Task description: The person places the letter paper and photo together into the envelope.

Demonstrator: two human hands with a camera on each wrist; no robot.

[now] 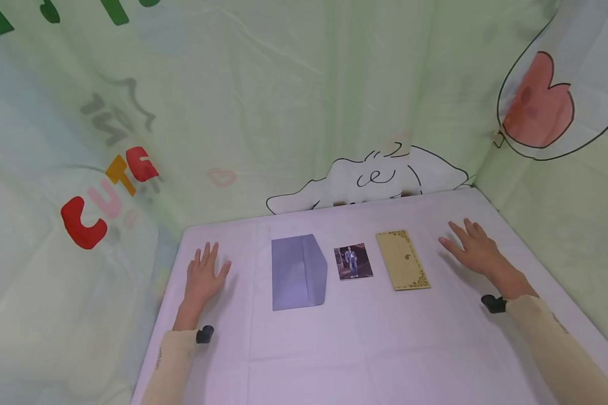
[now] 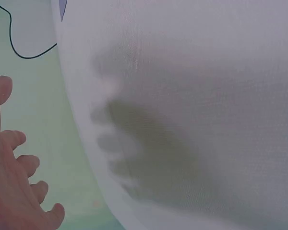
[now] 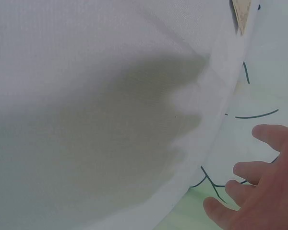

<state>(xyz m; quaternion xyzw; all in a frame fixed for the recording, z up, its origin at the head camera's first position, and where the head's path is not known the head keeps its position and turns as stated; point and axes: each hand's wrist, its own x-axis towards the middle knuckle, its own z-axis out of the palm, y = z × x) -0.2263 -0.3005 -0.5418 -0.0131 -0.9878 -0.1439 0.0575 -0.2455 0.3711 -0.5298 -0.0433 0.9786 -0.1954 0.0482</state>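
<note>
Both hands, left hand (image 1: 202,279) and right hand (image 1: 473,247), spread flat, empty, flanking a rectangular paper envelope (image 1: 298,273).

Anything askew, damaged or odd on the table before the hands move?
Nothing stands out. The blue envelope, photo and gold-bordered card lie flat in a row, apart. Left hand and right hand are open at either end, holding nothing.

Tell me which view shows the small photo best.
The head view. There the photo lies flat and whole on the white table, between the blue envelope and the tan card. The left wrist and right wrist views show none of it, only table cloth, shadow and fingers.
</note>
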